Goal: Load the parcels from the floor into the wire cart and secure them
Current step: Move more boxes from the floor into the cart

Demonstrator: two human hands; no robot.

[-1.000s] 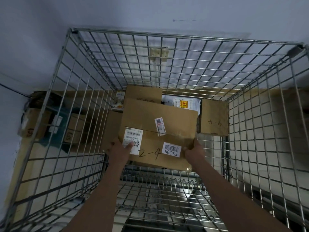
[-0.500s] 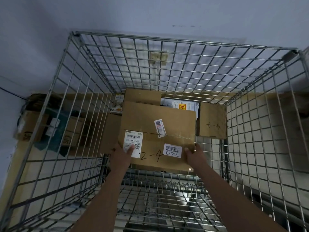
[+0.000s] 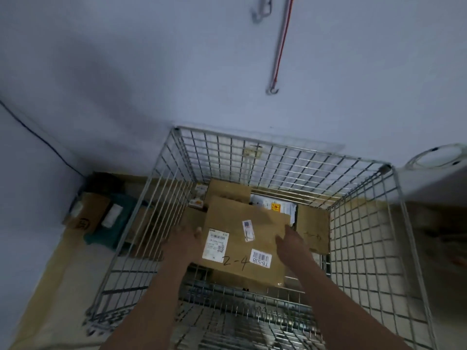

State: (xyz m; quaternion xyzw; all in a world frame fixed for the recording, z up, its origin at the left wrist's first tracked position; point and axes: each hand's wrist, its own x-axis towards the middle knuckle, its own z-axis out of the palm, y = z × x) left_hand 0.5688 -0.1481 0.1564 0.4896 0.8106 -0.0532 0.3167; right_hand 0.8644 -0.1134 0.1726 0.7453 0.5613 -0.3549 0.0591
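Head view: camera had tilted up versus half a second earlier, so the wire cart (image 3: pixel 358 223) sat lower in frame, with more wall above it. A red cord with a hook (image 3: pixel 279 51) hung on that wall, above the cart's far rim; it was not in the earlier frame.

The big cardboard box (image 3: pixel 242 238), marked "2-4" with a barcode label "T6-538", lay flat inside the cart on the parcels at the far end, same spot relative to the cart as before.

Left hand (image 3: pixel 183 242) had slid off the box's near-left corner and sat at its left edge, beside the white shipping label; fingers looked loose, blurred, and I cannot tell if they still touched the box. Right hand (image 3: pixel 290 242) had moved from the near-right corner up along the right edge, fingers spread and relaxed, gripping nothing.

A smaller brown box (image 3: pixel 313 228) stood against the cart's right wall, just beside the big box. A white parcel (image 3: pixel 275 205) showed behind the big box.

Outside the cart's left wall, more boxes (image 3: pixel 88 213) lay on the floor.
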